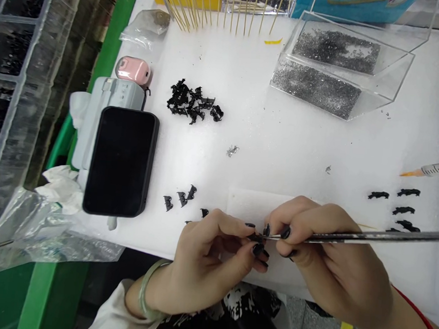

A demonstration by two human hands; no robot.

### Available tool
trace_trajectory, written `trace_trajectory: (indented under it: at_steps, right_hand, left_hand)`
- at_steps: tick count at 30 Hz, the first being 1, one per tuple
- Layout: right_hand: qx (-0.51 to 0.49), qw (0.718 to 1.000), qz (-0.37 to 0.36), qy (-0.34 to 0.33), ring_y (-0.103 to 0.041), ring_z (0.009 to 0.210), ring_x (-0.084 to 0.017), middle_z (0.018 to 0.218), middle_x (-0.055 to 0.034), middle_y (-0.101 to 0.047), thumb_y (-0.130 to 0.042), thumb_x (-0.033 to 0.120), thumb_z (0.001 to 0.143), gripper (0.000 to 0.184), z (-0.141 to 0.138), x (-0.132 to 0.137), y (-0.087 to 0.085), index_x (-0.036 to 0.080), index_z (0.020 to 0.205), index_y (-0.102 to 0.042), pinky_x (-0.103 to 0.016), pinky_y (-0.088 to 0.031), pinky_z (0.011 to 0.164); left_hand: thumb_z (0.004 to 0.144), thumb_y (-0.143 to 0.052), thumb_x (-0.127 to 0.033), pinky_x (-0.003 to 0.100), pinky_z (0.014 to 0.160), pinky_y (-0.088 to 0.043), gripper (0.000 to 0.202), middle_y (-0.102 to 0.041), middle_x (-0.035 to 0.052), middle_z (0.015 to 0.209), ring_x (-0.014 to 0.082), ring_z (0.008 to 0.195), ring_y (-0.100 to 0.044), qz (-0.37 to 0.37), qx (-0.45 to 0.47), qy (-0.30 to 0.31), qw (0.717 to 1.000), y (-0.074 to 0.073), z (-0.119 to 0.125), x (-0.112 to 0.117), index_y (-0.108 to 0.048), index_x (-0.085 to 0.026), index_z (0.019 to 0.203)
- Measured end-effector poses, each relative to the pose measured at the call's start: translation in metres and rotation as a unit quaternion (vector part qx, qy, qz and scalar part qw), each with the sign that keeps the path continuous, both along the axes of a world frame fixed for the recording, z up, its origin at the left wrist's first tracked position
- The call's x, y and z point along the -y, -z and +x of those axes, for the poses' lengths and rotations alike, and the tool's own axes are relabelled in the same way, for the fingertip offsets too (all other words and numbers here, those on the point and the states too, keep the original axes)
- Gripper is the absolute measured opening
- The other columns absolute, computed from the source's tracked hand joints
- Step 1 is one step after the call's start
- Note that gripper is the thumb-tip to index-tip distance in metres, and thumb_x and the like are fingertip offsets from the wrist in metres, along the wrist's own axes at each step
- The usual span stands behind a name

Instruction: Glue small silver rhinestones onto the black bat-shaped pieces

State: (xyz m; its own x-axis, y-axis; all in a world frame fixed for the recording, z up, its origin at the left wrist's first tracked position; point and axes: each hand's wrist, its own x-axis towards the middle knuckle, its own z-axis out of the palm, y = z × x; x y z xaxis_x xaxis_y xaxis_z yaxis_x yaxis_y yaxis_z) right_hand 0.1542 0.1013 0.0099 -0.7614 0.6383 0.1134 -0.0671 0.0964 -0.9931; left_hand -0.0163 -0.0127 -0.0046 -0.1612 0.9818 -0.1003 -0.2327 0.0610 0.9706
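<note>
My left hand (pixel 213 257) is closed in a pinch at the near edge of the white foam mat (pixel 281 139), its fingertips gripping a small black part (pixel 255 236). My right hand (pixel 322 257) is closed around long thin tweezers (pixel 368 237), whose tip meets the part between my fingers. Several loose black parts (pixel 181 198) lie just left of my hands. A pile of black parts (pixel 193 102) sits farther back. A few more black parts (pixel 400 205) lie in rows at the right.
A black phone (pixel 121 160) rests on a grey device at the left, with a pink gadget (pixel 133 70) behind. A clear tray of tiny metal pieces (pixel 331 67) stands at the back right. Wooden sticks (pixel 215 9) at the back, syringe (pixel 435 169) at right, compartment box (pixel 16 60) far left.
</note>
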Motion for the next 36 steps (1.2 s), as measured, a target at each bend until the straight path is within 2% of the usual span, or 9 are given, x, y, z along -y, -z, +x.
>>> trace_trajectory:
  at_steps: [8,12,19,23,36]
  right_hand:
    - [0.003,1.000,-0.004,-0.001,-0.067,0.080,-0.015,0.093,0.0001,-0.061,-0.053,0.004,0.102,0.025,-0.0026,-0.0014,-0.0003,0.029,0.107,-0.051,-0.027,-0.059,0.069]
    - [-0.009,1.000,-0.010,0.005,-0.068,0.080,-0.015,0.092,-0.0001,-0.060,-0.052,0.003,0.102,0.025,-0.0026,-0.0003,-0.0005,0.028,0.106,-0.051,-0.028,-0.059,0.069]
    - [-0.004,0.998,-0.061,0.019,-0.069,0.086,-0.013,0.099,-0.0016,-0.061,-0.057,0.015,0.106,0.014,0.0002,0.0024,-0.0017,0.028,0.110,-0.054,-0.025,-0.059,0.072]
    - [-0.005,0.997,-0.070,0.016,-0.070,0.088,-0.013,0.099,-0.0017,-0.061,-0.056,0.016,0.107,0.013,0.0010,0.0021,-0.0021,0.028,0.110,-0.054,-0.024,-0.060,0.073]
    - [-0.014,0.996,-0.083,-0.001,-0.068,0.085,-0.012,0.099,-0.0008,-0.061,-0.054,0.014,0.108,0.014,-0.0002,0.0007,-0.0017,0.028,0.111,-0.053,-0.021,-0.060,0.073]
  left_hand:
    - [0.097,-0.066,0.000,0.026,0.065,-0.073,0.028,-0.082,0.0024,0.090,0.0197,0.074,-0.084,-0.003,0.009,0.008,1.000,0.0011,-0.0005,-0.0009,-0.065,-0.021,0.115]
    - [0.097,-0.066,0.002,0.024,0.069,-0.072,0.030,-0.082,0.0018,0.090,0.0184,0.075,-0.084,-0.001,0.017,0.009,1.000,-0.0004,-0.0001,-0.0009,-0.066,-0.021,0.115]
    - [0.096,-0.064,0.007,0.023,0.073,-0.072,0.035,-0.080,0.0021,0.096,0.0172,0.080,-0.084,0.010,0.023,0.013,1.000,0.0001,-0.0015,-0.0012,-0.066,-0.022,0.116]
    - [0.096,-0.063,0.008,0.025,0.074,-0.073,0.035,-0.079,0.0038,0.103,0.0180,0.082,-0.084,0.020,0.021,0.017,0.999,0.0020,-0.0020,-0.0008,-0.065,-0.021,0.116]
    - [0.095,-0.061,0.011,0.026,0.074,-0.074,0.040,-0.076,0.0037,0.106,0.0183,0.084,-0.084,0.039,0.016,0.028,0.999,0.0046,-0.0018,-0.0004,-0.064,-0.021,0.119]
